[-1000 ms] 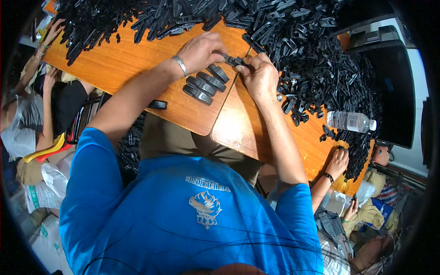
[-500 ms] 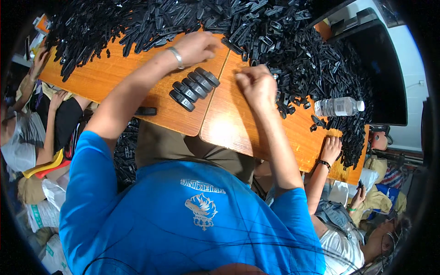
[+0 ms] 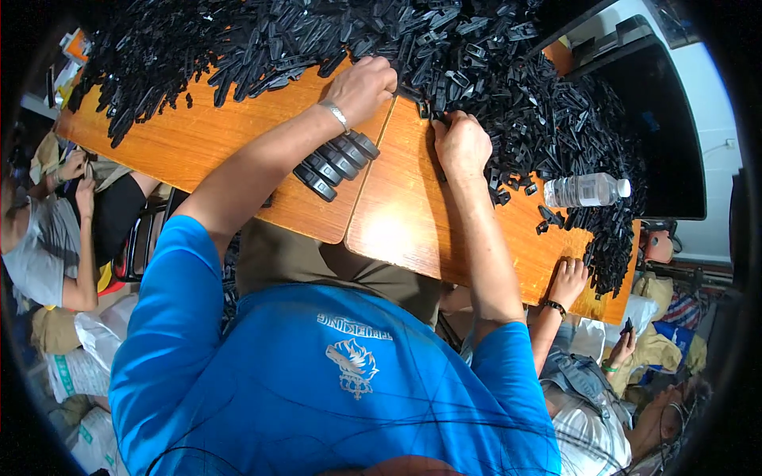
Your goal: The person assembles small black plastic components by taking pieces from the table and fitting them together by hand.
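My left hand (image 3: 367, 89), a silver bracelet on its wrist, is at the pile's near edge with its fingers curled down. Whatever those fingers hold is hidden beneath them. To the right, my right hand (image 3: 463, 147) has its thumb and fingers closed at a small black plastic part (image 3: 441, 118) beside the pile. Several rounded black plastic pieces (image 3: 335, 165) lie side by side in a slanted row on the wooden table (image 3: 302, 209), partly covered by my left wrist. A large heap of black plastic parts (image 3: 508, 87) spreads along the far side.
A clear plastic bottle (image 3: 586, 190) with a white cap lies at the heap's right. Another person's hand (image 3: 568, 279) rests at the table's right edge. A person (image 3: 48, 238) sits at the left. A dark screen (image 3: 651, 127) stands at the far right.
My left hand has moved right and its fingers have turned down to the pile's edge. My right hand has shifted slightly right, its fingers now at the black parts.
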The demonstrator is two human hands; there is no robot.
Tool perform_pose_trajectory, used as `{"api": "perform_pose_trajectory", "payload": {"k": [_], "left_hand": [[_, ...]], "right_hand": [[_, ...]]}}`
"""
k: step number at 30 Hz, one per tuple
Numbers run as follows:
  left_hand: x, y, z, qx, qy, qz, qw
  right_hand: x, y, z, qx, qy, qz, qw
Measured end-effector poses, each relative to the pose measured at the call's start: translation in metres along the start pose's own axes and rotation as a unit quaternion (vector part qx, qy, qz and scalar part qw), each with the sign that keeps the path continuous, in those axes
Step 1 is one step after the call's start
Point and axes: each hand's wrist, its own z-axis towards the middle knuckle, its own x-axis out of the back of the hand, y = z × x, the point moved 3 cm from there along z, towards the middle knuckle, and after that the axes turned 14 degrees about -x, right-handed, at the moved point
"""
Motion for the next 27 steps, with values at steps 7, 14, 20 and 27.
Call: {"api": "perform_pose_trajectory", "payload": {"k": [7, 14, 20, 27], "left_hand": [[-0.002, -0.003, -0.006, 0.029, 0.042, -0.120, 0.991], [-0.002, -0.002, -0.013, 0.070, 0.043, -0.118, 0.990], [-0.001, 0.032, 0.007, 0.006, -0.033, -0.040, 0.999], [0.000, 0.029, 0.005, -0.009, -0.069, -0.018, 0.997]], "right_hand": [[-0.006, -0.003, 0.005, -0.051, -0.067, 0.003, 0.996], [0.020, 0.003, -0.017, -0.077, -0.074, 0.043, 0.993], [0.026, -0.010, -0.038, -0.015, -0.047, 0.093, 0.994], [0.007, -0.032, -0.055, 0.079, -0.068, 0.111, 0.988]]}}
